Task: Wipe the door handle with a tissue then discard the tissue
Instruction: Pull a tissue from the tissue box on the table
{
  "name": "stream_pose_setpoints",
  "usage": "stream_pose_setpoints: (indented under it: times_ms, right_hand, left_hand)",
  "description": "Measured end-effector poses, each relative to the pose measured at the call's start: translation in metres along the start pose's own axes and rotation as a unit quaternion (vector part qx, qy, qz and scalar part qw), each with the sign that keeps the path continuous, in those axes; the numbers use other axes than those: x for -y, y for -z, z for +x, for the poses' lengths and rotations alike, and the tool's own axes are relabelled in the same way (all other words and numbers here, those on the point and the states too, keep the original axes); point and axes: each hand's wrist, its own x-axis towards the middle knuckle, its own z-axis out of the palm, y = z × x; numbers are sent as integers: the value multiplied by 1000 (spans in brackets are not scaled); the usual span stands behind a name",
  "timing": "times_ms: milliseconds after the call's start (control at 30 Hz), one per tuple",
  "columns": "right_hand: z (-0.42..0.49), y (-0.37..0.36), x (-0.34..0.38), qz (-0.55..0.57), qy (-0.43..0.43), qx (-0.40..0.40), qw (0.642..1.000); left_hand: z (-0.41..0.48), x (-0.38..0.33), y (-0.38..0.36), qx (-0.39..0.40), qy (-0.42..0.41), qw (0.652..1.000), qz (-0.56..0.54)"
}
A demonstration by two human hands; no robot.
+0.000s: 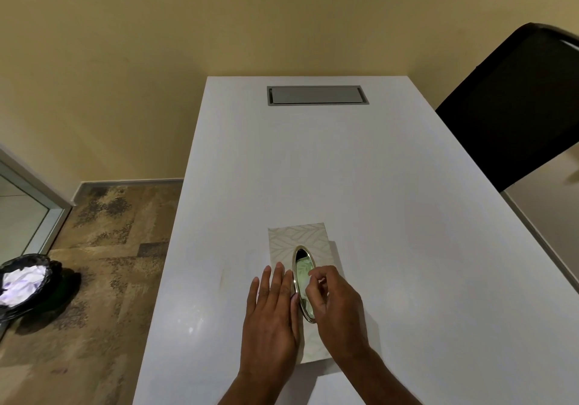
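Note:
A cream tissue box (297, 236) with a leaf pattern lies on the white table (391, 216). Its top has an oval opening with a gold rim, and a pale green tissue (303, 271) shows inside. My left hand (272, 317) lies flat on the box's left side, fingers apart. My right hand (333, 301) is over the opening, with thumb and forefinger pinched on the tissue's edge. No door handle is in view.
A black-lined bin (23, 285) holding crumpled white tissues stands on the patterned floor at the left. A glass door frame (47, 204) is behind it. A black chair (517, 106) stands at the table's right. A grey cable hatch (317, 95) sits at the table's far end.

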Motion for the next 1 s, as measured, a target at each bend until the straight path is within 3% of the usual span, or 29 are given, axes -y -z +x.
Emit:
stream_pose_setpoints:
  times_ms: [467, 700, 1000]
  right_hand:
    - [11, 17, 11, 96, -57, 21, 994]
    - [11, 17, 15, 47, -61, 110, 991]
    - [11, 25, 13, -38, 11, 218, 975]
  left_hand:
    - [1, -1, 1, -13, -4, 1000, -4]
    - [0, 0, 0, -6, 4, 1000, 0]
    - [1, -2, 1, -10, -7, 1000, 11]
